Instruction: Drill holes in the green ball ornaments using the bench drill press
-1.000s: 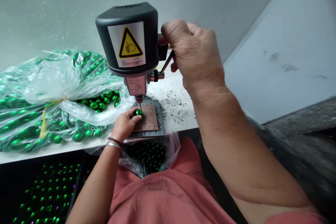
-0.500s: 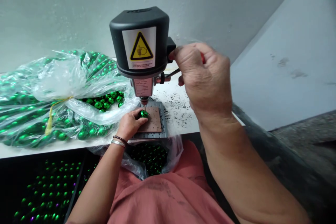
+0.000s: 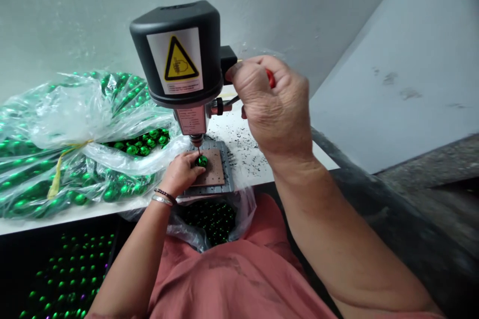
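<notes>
A small black drill press with a yellow warning label stands on the white table. My left hand pinches a shiny green ball between thumb and fingers on the brown board of the press base. The thin drill bit points down at the top of the ball; whether it has entered the ball I cannot tell. My right hand is closed round the feed lever, whose red knob shows between the fingers.
A clear plastic bag of green balls, tied with yellow string, fills the table's left side. Dark shavings litter the table right of the base. Below the edge, another bag of green balls sits by my lap, with more balls lower left.
The whole view has shifted, so the press appears farther left and its head more tilted. Both hands keep their hold on the ball and the lever.
</notes>
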A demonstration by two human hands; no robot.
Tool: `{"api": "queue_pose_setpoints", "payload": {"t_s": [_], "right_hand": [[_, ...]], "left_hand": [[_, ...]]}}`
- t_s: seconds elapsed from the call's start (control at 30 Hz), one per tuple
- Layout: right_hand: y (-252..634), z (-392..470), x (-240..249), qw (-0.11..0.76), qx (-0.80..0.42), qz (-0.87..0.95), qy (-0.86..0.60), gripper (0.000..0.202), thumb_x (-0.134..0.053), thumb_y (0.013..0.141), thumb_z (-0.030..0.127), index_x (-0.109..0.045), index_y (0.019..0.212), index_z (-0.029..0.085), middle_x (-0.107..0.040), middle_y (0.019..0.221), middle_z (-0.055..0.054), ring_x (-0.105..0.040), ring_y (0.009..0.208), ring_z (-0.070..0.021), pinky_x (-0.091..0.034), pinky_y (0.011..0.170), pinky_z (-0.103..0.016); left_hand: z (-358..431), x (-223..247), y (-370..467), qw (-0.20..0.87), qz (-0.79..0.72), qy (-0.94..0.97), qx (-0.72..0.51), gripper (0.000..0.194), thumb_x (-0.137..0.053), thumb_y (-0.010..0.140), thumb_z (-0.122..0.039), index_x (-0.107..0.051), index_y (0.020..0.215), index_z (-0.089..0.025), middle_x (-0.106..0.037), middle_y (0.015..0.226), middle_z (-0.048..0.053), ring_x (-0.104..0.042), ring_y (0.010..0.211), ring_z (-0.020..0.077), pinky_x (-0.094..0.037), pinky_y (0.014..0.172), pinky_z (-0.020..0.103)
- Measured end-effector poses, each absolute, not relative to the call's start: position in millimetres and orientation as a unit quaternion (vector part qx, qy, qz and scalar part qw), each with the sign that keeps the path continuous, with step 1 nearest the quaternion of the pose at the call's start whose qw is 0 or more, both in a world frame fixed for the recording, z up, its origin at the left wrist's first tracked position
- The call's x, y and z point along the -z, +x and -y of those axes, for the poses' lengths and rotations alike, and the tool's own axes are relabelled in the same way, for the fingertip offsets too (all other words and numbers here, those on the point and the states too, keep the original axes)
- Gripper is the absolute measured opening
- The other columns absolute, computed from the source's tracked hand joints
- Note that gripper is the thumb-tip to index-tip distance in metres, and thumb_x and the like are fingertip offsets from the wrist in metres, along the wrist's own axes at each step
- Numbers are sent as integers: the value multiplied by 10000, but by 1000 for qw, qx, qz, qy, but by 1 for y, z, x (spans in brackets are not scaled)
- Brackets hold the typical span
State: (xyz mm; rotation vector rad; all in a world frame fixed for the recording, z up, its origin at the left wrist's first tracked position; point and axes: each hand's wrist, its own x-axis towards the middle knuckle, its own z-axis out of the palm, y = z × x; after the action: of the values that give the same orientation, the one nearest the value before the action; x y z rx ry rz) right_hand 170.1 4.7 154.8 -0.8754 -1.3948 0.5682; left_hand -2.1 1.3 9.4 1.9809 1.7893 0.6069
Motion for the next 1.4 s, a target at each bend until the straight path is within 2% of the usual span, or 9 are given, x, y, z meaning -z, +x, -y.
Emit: {"api": "queue_pose_setpoints", "payload": {"t_s": [0.2, 0.57, 1.03, 1.23, 1.4], "right_hand": [[172, -2, -151, 630, -242, 618, -403, 231, -499, 808, 367, -588, 737, 166, -420, 505, 58, -372, 456, -28, -341, 456, -161], [174, 9, -135, 625, -220, 621, -419, 159, -515, 786, 304, -616, 761, 184, -399, 524, 67, -343, 463, -18, -324, 450, -155], [175, 19, -117, 604, -193, 631, -447, 127, -518, 753, 250, -625, 740, 182, -449, 530, 61, -322, 428, -20, -355, 439, -166], [174, 19, -112, 610, -169, 629, -452, 116, -525, 736, 222, -634, 724, 184, -377, 473, 71, -250, 402, -24, -303, 392, -170], [172, 20, -108, 621, -155, 625, -447, 118, -519, 734, 198, -632, 715, 172, -440, 494, 64, -316, 424, -23, -328, 416, -165]], "left_hand": [[3, -11, 7, 240, -662, 666, -247, 492, -623, 715, -276, -577, 1195, -181, -587, 1236, 64, -534, 1136, 204, -375, 1012, 312], [5, -3, 6, 250, -658, 653, -278, 490, -637, 703, -267, -587, 1180, -166, -609, 1207, 64, -539, 1133, 212, -377, 1006, 335], [7, 4, 6, 242, -650, 654, -302, 433, -646, 706, -262, -611, 1134, -209, -632, 1162, 30, -552, 1089, 184, -388, 978, 308], [6, 4, 5, 232, -655, 659, -288, 426, -648, 707, -267, -611, 1130, -234, -640, 1148, 18, -554, 1081, 189, -386, 977, 325], [7, 6, 7, 219, -659, 658, -293, 419, -638, 720, -277, -612, 1133, -208, -637, 1148, 47, -554, 1079, 196, -388, 971, 325]]}}
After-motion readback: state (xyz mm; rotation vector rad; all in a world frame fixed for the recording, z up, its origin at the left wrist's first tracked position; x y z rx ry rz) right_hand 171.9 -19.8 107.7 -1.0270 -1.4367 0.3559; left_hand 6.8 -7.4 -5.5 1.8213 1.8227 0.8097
